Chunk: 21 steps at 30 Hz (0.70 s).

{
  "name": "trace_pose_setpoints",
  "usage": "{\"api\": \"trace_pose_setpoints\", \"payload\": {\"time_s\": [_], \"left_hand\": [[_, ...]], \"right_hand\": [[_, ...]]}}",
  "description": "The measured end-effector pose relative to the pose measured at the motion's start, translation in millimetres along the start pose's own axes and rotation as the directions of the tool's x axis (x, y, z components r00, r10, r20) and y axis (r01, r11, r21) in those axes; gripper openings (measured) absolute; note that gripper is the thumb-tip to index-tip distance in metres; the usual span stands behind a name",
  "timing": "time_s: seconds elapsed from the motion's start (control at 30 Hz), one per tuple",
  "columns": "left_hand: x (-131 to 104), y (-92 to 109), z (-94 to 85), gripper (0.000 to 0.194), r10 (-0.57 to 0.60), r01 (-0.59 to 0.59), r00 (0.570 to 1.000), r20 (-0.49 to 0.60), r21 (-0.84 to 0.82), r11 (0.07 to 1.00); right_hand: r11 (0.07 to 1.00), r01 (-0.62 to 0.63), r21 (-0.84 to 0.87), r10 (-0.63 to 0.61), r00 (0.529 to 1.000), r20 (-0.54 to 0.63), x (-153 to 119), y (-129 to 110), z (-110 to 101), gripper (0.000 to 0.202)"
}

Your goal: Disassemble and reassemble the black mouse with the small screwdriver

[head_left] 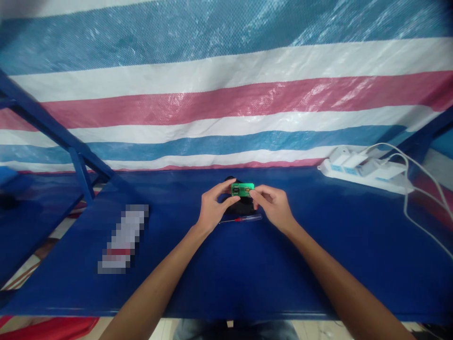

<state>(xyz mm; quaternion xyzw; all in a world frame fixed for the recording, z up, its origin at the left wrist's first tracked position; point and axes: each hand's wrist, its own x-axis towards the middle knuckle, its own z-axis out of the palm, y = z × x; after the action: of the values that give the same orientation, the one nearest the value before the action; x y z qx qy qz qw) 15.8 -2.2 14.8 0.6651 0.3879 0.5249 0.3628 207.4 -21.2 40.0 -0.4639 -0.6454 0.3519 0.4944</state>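
Observation:
A small green circuit board (242, 189) is held up between both hands over the middle of the blue table. My left hand (214, 204) pinches its left end between thumb and fingers. At the right end, my right hand (272, 200) grips the board with thumb and fingertips closed. Behind and below the board lies a black object (241, 206), partly hidden by the board and hands. A screwdriver (247, 218) with a clear and red handle rests on the table just in front of it, its shaft pointing left.
On the blue table (240, 264), a blurred-out pale item (123, 238) lies at the left. A white power strip (364, 177) with plugs and cables sits at the back right. Blue metal supports (83, 174) and a striped sheet (212, 104) stand behind.

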Motion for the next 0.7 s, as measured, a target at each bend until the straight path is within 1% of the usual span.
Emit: {"api": "trace_pose_setpoints", "payload": {"time_s": [0.1,0.13,0.2,0.23,0.3,0.37,0.47,0.53,0.6,0.7], "left_hand": [[0.0,-1.7,-0.1,0.043,0.005,-0.004,0.999,-0.04,0.035,0.999],[-0.1,-2.2,-0.1,0.043,0.002,0.0,0.999,-0.051,0.036,0.999],[-0.3,-3.1,0.0,0.043,-0.005,0.008,0.998,-0.069,0.039,0.999],[-0.5,-3.6,0.0,0.043,-0.008,0.011,0.997,-0.073,0.042,0.999],[-0.8,-4.2,0.1,0.043,-0.012,0.015,0.997,-0.072,0.043,0.999],[-0.9,-4.4,0.0,0.044,-0.016,0.018,0.998,-0.059,0.039,0.999],[-0.7,-3.4,-0.9,0.046,-0.021,0.022,0.999,-0.032,0.031,0.999],[-0.6,-2.3,-2.0,0.048,-0.012,0.013,1.0,-0.024,0.032,0.999],[-0.7,-1.5,-3.3,0.045,0.009,-0.008,1.0,-0.015,0.045,0.999],[-0.9,-2.4,-4.1,0.037,0.056,-0.056,0.998,0.004,0.059,0.997]], "right_hand": [[0.998,0.043,-0.035,-0.043,0.999,-0.011,-0.2,2.7,1.5,0.023],[0.995,0.08,-0.059,-0.082,0.996,-0.02,-0.3,4.2,1.9,0.027],[0.974,0.184,-0.129,-0.19,0.981,-0.029,-0.6,7.4,2.5,0.043],[0.956,0.236,-0.171,-0.244,0.97,-0.024,-0.8,8.7,2.7,0.045],[0.92,0.309,-0.242,-0.323,0.946,-0.018,-1.1,10.0,2.6,0.041],[0.898,0.34,-0.279,-0.36,0.933,-0.021,-1.3,9.3,2.3,0.037],[0.897,0.337,-0.286,-0.361,0.932,-0.032,-1.4,7.0,1.6,0.037],[0.912,0.307,-0.27,-0.329,0.943,-0.04,-1.5,6.4,1.3,0.035],[0.939,0.252,-0.233,-0.27,0.962,-0.046,-1.7,6.6,1.1,0.031],[0.977,0.14,-0.16,-0.148,0.988,-0.037,-1.5,6.3,0.7,0.021]]}}
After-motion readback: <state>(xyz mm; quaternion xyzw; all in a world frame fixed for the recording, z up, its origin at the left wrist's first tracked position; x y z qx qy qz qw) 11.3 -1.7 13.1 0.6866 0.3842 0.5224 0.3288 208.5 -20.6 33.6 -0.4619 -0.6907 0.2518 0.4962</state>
